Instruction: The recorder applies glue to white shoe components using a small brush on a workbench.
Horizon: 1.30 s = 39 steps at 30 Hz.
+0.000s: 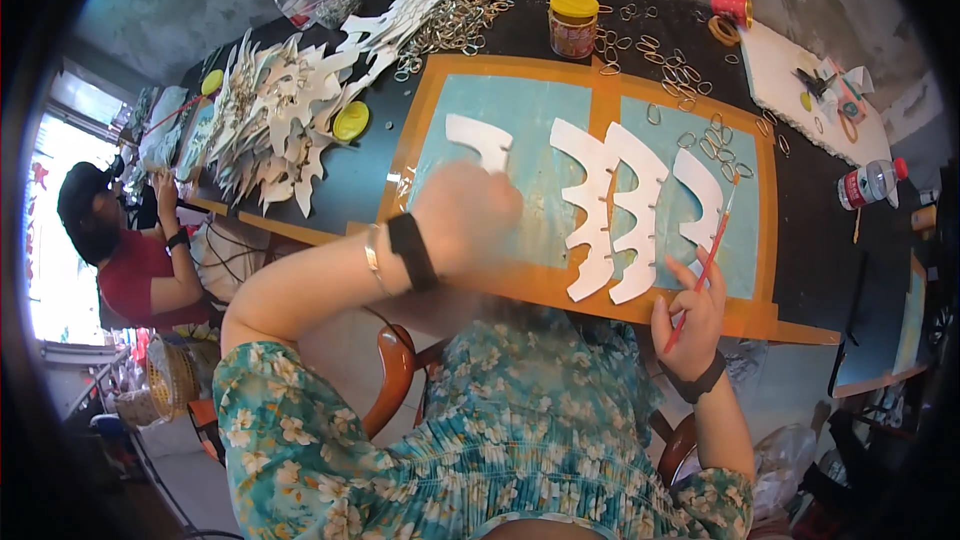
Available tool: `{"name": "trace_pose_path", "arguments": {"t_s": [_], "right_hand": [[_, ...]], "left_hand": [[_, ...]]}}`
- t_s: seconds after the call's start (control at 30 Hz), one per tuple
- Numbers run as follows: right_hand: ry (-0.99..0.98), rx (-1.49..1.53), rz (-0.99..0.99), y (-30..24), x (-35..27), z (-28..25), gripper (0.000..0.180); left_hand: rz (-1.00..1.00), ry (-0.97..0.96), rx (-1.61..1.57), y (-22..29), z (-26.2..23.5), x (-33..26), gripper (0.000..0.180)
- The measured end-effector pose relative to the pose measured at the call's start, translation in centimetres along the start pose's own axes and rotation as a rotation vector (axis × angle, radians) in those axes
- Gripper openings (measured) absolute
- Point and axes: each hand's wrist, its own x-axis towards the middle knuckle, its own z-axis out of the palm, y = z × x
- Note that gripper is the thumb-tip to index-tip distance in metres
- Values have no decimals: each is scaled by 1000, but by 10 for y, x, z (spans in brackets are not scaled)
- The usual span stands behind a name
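Observation:
My left hand (468,215) is blurred by motion and hides the lower part of a white scalloped piece (478,130); its fingers cannot be made out. Two more white scalloped pieces (592,260) lie side by side in the middle of the blue-green mat (535,90). Between the fingers of my right hand (692,315) is a slim red brush (712,252), slanting up and to the right. Just beyond that hand rests another white scalloped piece (699,183), its lower end near my fingertips.
Oval metal rings (678,70) lie scattered at the far right, with a pile of rings (455,20) farther left. Stacked cut pieces (285,100) fill the left side. A yellow-lidded jar (573,30) stands at the back, a bottle (868,185) at right. Another person (140,270) works at far left.

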Motion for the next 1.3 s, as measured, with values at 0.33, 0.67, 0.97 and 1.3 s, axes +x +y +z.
{"name": "trace_pose_path", "arguments": {"t_s": [0.33,0.67,0.97,1.3], "right_hand": [[2,75,-15,0,-7,-7,27],[95,260,30,4,-5,-15,27],[58,173,31,-3,-11,-24,26],[28,169,65,-4,-17,-25,26]], "left_hand": [[-95,36,-542,57,0,-5,26],[-399,284,-423,-46,31,-13,43],[-462,-94,-647,-74,39,22,25],[-365,-24,-673,-87,37,52,20]]}}
